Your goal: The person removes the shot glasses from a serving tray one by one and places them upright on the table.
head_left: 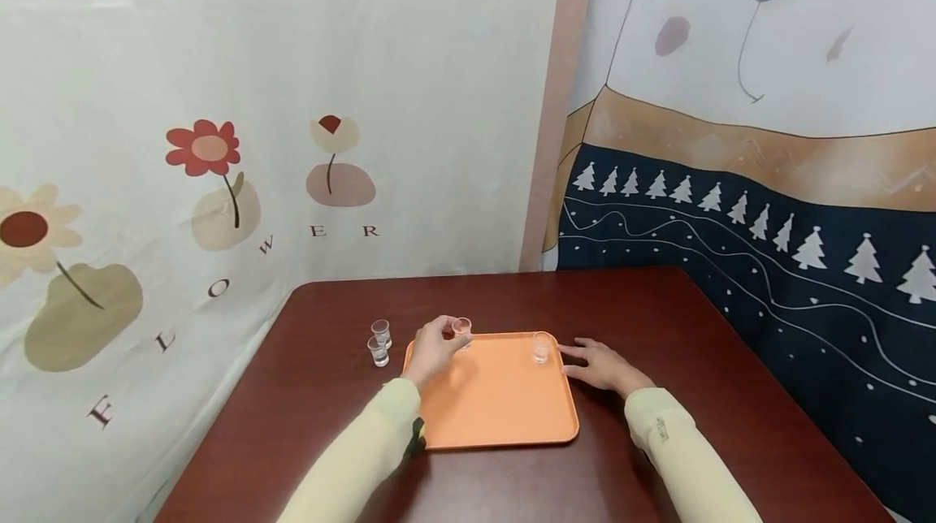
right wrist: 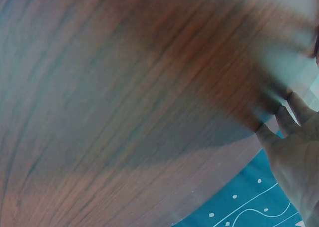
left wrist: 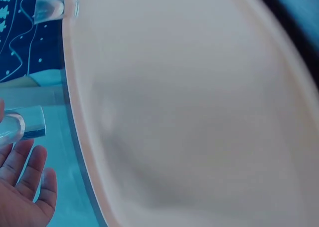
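Note:
My left hand pinches a small clear shot glass over the far left corner of an orange tray. In the left wrist view that glass stands out beside the tray's rim, with the fingers near its base. Another shot glass stands on the tray at its far right corner. My right hand rests at the tray's right edge, fingers spread. The right wrist view shows its fingertips on the tabletop.
Two more shot glasses, one behind and one in front, stand on the dark red table left of the tray. Printed cloths hang behind the table, a flower one and a dark one with white trees.

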The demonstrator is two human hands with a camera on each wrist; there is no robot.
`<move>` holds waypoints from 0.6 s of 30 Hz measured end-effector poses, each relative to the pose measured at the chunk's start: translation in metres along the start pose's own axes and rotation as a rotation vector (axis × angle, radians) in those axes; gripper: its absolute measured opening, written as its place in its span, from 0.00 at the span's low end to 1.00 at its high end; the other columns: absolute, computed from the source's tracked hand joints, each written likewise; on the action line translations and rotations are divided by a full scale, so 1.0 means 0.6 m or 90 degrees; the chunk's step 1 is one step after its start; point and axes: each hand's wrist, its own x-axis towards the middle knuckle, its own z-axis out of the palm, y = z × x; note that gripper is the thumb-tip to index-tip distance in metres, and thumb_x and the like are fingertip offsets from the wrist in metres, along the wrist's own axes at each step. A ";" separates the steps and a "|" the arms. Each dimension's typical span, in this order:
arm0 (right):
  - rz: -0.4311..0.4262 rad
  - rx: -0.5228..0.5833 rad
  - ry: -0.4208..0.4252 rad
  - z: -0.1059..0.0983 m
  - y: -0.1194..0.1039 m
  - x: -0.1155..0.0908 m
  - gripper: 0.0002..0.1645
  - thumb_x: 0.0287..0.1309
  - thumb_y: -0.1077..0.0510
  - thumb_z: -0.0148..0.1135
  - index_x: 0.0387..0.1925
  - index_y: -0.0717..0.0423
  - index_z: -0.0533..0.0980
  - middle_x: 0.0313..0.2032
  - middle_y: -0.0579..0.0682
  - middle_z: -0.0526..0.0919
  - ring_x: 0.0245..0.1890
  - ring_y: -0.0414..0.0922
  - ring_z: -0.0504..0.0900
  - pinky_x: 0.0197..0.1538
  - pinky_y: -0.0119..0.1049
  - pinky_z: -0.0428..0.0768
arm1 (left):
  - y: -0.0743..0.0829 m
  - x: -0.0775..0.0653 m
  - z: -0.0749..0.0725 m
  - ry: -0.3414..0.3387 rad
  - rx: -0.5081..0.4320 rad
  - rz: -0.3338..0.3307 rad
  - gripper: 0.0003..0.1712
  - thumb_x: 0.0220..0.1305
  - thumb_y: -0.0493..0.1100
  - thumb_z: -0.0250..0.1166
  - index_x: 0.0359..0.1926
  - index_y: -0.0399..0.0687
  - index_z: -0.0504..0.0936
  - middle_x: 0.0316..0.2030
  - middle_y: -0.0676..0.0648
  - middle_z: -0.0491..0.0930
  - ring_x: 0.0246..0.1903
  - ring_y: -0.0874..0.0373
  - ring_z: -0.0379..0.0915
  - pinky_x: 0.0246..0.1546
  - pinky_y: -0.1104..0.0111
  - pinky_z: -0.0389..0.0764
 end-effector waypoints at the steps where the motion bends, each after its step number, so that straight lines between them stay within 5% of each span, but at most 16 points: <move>1: -0.002 0.001 0.000 -0.001 -0.001 0.000 0.35 0.66 0.38 0.59 0.71 0.44 0.68 0.70 0.66 0.61 0.69 0.68 0.59 0.64 0.67 0.61 | -0.003 -0.001 -0.007 0.010 0.004 -0.003 0.14 0.62 0.49 0.71 0.42 0.47 0.81 0.38 0.50 0.81 0.37 0.56 0.75 0.36 0.63 0.75; 18: -0.004 -0.002 -0.009 -0.002 -0.006 0.000 0.37 0.67 0.39 0.58 0.72 0.45 0.66 0.71 0.68 0.59 0.69 0.70 0.56 0.63 0.70 0.59 | -0.071 -0.059 -0.116 0.088 0.063 -0.026 0.12 0.59 0.46 0.73 0.37 0.45 0.80 0.33 0.51 0.82 0.37 0.55 0.78 0.38 0.63 0.76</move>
